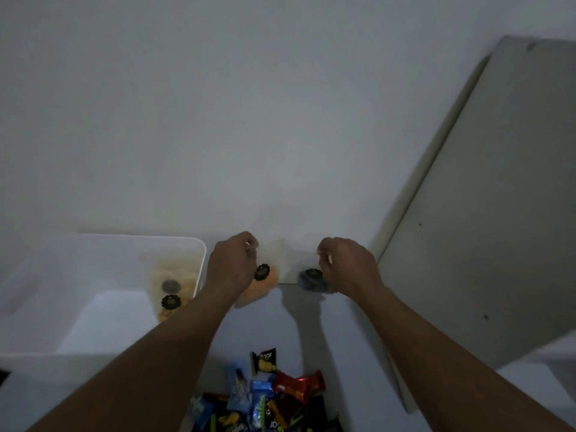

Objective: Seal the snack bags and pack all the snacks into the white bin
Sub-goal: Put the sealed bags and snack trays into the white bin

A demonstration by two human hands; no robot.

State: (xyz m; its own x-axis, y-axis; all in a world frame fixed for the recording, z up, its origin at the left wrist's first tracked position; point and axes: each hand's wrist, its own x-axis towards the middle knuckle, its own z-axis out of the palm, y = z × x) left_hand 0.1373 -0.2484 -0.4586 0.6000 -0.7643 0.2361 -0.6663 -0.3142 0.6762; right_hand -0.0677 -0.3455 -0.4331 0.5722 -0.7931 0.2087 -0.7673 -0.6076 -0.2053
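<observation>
My left hand [232, 263] pinches the top of a clear bag of orange snacks [260, 286] with a round black label. My right hand [346, 265] pinches the top of a second clear bag holding dark bluish snacks [313, 280], also black-labelled. Both bags hang just above the white table, near its far edge by the wall. The white bin [103, 307] stands to the left; a clear bag of yellow snacks [170, 294] lies inside against its right wall. The scene is dim and slightly blurred.
A pile of small wrapped snacks [268, 400] in blue, red, black and yellow lies on the table [343, 338] near me. A pale board or door panel [483, 213] leans at the right. The wall rises straight behind the bags.
</observation>
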